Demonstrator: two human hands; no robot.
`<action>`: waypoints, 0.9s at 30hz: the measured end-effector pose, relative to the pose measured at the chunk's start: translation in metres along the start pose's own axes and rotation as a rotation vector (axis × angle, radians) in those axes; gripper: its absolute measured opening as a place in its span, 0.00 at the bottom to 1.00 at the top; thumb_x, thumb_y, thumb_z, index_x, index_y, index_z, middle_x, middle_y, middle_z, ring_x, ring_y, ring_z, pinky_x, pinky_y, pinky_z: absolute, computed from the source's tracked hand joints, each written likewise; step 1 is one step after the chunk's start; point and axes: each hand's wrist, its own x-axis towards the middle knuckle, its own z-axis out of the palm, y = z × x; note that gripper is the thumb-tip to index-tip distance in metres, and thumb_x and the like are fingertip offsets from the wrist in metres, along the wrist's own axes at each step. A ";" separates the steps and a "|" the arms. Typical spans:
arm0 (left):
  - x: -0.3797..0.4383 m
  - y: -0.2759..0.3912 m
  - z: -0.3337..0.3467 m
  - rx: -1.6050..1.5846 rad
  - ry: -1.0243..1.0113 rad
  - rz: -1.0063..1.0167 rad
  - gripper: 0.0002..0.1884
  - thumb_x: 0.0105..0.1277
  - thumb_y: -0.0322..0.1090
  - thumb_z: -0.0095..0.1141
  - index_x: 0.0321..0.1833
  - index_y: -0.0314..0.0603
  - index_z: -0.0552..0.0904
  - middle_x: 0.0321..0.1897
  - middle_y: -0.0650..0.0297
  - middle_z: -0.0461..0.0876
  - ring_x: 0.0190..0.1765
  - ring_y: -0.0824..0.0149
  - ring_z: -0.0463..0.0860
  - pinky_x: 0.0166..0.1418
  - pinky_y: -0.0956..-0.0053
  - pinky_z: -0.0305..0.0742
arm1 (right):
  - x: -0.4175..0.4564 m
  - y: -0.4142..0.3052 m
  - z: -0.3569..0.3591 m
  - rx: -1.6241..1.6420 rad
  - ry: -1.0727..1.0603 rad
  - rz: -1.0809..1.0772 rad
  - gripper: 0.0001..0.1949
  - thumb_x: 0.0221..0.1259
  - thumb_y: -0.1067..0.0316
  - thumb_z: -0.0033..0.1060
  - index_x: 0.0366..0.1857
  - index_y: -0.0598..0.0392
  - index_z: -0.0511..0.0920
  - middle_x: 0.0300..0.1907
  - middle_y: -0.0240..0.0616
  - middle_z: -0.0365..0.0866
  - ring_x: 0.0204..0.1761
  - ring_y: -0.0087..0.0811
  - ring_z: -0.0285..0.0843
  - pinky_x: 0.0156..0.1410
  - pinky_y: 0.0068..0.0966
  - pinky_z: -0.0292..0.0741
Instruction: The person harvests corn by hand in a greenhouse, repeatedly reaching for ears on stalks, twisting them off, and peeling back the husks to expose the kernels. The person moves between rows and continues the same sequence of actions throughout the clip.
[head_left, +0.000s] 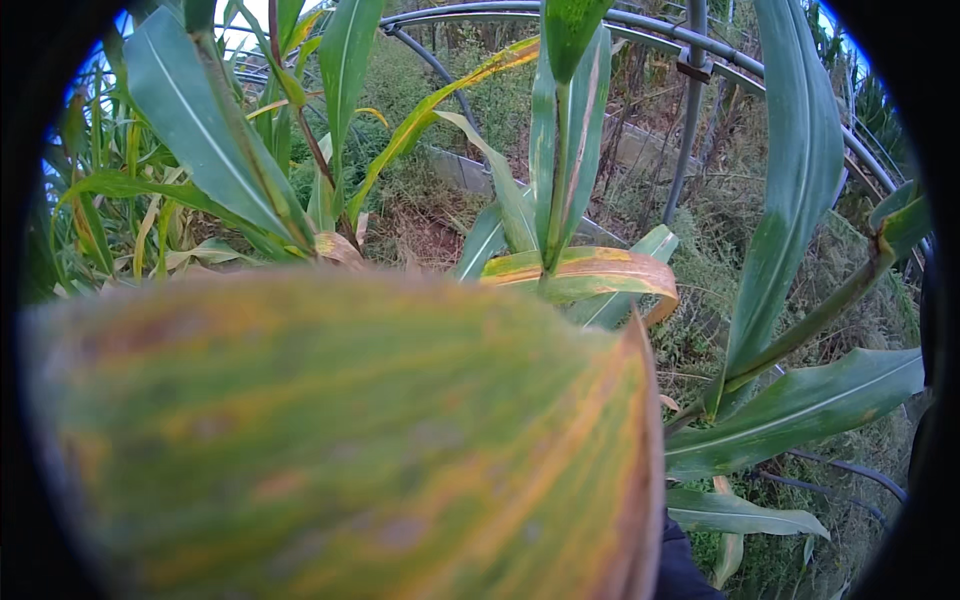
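Neither of my hands is in view. A large maize leaf (360, 435), green with yellow streaks and brown spots, is very close to the camera, blurred, and covers much of the lower left. Dark cloth (681, 566) shows beside its lower right edge; whose it is and what part it covers, I cannot tell. Beyond the leaf stands a maize stalk (559, 172) with a bent, yellow-brown leaf (592, 271) at its foot. To the right, another stalk (814, 321) leans diagonally and bears broad green leaves (795, 424).
Curved metal pipes (652, 26) arch across the back, joined to an upright pipe (690, 112) by a bracket (694, 67). Weeds and dry brush (750, 247) grow behind the maize. A pale low board or edging (461, 171) lies beyond. More maize plants (112, 165) crowd the left.
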 end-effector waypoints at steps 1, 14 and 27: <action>-0.018 -0.028 0.010 0.151 -0.102 -0.145 0.07 0.59 0.37 0.53 0.34 0.44 0.82 0.28 0.53 0.79 0.32 0.47 0.79 0.36 0.58 0.74 | -0.001 0.006 -0.001 0.034 0.052 0.049 0.32 0.44 0.57 0.70 0.57 0.44 0.68 0.42 0.45 0.81 0.43 0.47 0.80 0.46 0.36 0.76; 0.016 0.032 0.017 -0.435 0.035 0.015 0.15 0.61 0.38 0.56 0.48 0.40 0.78 0.36 0.51 0.81 0.34 0.51 0.82 0.35 0.63 0.76 | -0.009 0.019 0.013 0.254 0.099 0.109 0.29 0.51 0.72 0.63 0.61 0.53 0.67 0.45 0.39 0.81 0.45 0.28 0.79 0.51 0.24 0.75; 0.037 -0.015 0.044 -0.104 -0.078 0.057 0.15 0.54 0.43 0.61 0.39 0.43 0.80 0.23 0.53 0.80 0.27 0.52 0.81 0.30 0.61 0.75 | 0.001 -0.018 0.032 -0.059 0.217 0.203 0.28 0.50 0.66 0.65 0.59 0.52 0.68 0.33 0.46 0.81 0.34 0.36 0.84 0.38 0.29 0.77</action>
